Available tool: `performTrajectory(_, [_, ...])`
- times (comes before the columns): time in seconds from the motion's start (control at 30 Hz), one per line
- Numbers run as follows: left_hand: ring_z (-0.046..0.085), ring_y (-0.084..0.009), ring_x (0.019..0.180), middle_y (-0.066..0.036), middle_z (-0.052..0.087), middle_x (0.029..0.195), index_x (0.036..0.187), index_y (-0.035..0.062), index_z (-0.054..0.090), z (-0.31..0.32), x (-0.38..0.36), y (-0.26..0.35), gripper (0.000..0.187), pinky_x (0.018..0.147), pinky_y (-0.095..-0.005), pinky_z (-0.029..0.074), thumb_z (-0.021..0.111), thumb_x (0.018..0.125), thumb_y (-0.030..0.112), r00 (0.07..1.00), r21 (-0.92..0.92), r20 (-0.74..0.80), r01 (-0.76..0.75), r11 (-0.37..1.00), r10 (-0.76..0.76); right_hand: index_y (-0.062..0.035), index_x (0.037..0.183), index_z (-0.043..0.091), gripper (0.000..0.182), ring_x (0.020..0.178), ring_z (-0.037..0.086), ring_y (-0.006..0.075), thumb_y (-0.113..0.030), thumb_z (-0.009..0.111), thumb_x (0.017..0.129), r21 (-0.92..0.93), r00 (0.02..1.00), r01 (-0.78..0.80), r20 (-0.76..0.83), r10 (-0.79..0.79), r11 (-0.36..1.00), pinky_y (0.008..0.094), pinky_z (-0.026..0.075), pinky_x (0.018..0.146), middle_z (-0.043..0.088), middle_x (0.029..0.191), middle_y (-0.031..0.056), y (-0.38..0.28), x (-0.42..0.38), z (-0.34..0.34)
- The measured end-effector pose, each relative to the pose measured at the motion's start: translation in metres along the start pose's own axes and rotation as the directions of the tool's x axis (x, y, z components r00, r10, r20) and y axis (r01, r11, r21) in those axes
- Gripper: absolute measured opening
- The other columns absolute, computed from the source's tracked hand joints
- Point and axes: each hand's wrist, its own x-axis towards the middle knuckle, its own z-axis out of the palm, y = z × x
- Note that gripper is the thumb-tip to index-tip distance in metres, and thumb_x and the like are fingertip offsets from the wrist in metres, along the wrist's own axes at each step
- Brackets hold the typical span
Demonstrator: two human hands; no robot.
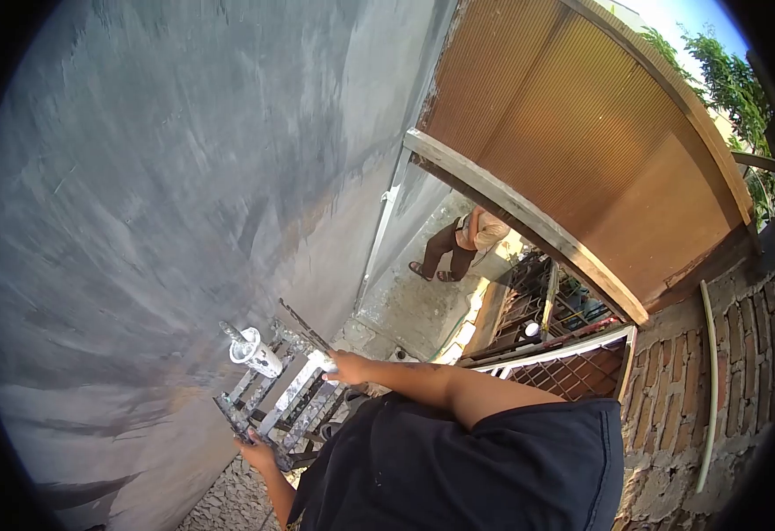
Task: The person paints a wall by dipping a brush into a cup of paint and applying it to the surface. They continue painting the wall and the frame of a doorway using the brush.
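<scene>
Gripping the ladder (285, 403), both the left hand (257, 454) and right hand (345, 365) are risking tipping the paint cup (254, 352) hanging beside them.

No writing, label, brand or number can be read anywhere here: the grey wall (157, 177) at left, the brown roof panel (582, 133) at upper right and the paint-spattered ladder (281, 398) at lower centre all show none.

- My right hand (341, 365) reaches forward on a nearly straight bare arm, fingers curled shut in a grip.
- My left hand (257, 453) sits lower, close to my body, elbow bent, fingers closed too.
</scene>
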Motion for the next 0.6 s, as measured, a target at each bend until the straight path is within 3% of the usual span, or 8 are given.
performTrajectory(0.07, [0.051,-0.0495,0.126,-0.039,0.049,0.136,0.143,-0.0139,0.035,-0.006,-0.008,0.011,0.073,0.107,-0.0487,0.040,0.057,0.100,0.041,1.000,-0.010,-0.009,0.013,1.000,-0.013,0.0079,0.148,0.028,0.093,0.132,0.045,0.0467,-0.058,0.061,0.091,-0.123,0.994,-0.009,-0.110,-0.005,0.992,0.0469,0.037,0.111,0.045,0.141,0.0363,0.004,-0.010,-0.014])
performTrajectory(0.13, [0.052,-0.0497,0.124,-0.038,0.050,0.135,0.142,-0.0141,0.037,-0.004,-0.004,0.008,0.072,0.105,-0.0491,0.042,0.058,0.099,0.041,1.000,-0.035,-0.007,0.007,0.999,-0.007,0.0070,0.151,0.026,0.098,0.143,0.031,0.0443,-0.064,0.056,0.091,-0.102,0.976,-0.112,-0.200,0.090,0.989,0.0454,0.028,0.119,0.030,0.153,0.0322,0.018,-0.014,-0.036])
performTrajectory(0.17, [0.052,-0.0500,0.124,-0.038,0.050,0.135,0.140,-0.0145,0.039,0.002,-0.002,0.002,0.071,0.105,-0.0490,0.042,0.059,0.099,0.040,0.997,-0.045,-0.064,-0.036,0.998,0.033,0.0075,0.151,0.025,0.099,0.143,0.031,0.0444,-0.064,0.057,0.091,-0.128,0.957,-0.158,-0.263,0.120,0.979,0.0457,0.028,0.119,0.030,0.154,0.0319,0.021,-0.019,-0.053])
performTrajectory(0.37, [0.051,-0.0483,0.127,-0.037,0.050,0.137,0.141,-0.0152,0.038,-0.003,-0.008,0.008,0.071,0.108,-0.0467,0.039,0.059,0.099,0.038,0.999,-0.064,-0.020,0.035,0.997,-0.036,0.0083,0.151,0.025,0.102,0.147,0.025,0.0418,-0.066,0.058,0.089,-0.092,0.812,-0.332,-0.535,0.235,0.939,0.0450,0.024,0.121,0.024,0.157,0.0307,0.061,-0.042,-0.111])
performTrajectory(0.47, [0.050,-0.0474,0.129,-0.036,0.050,0.137,0.142,-0.0153,0.037,-0.004,-0.010,0.008,0.071,0.110,-0.0455,0.038,0.059,0.099,0.037,0.999,-0.111,-0.048,0.011,0.994,-0.017,0.0073,0.151,0.024,0.102,0.147,0.024,0.0419,-0.066,0.059,0.089,-0.173,0.817,-0.347,-0.538,0.207,0.922,0.0451,0.024,0.121,0.023,0.158,0.0301,0.072,-0.056,-0.109])
performTrajectory(0.6, [0.053,-0.0490,0.123,-0.036,0.051,0.137,0.144,-0.0106,0.035,-0.007,-0.011,0.013,0.069,0.103,-0.0492,0.042,0.060,0.099,0.036,0.999,-0.108,-0.040,0.013,0.994,-0.017,0.0063,0.152,0.024,0.102,0.147,0.023,0.0427,-0.066,0.059,0.088,-0.275,0.804,-0.360,-0.576,0.147,0.891,0.0452,0.023,0.121,0.022,0.159,0.0296,0.071,-0.079,-0.124])
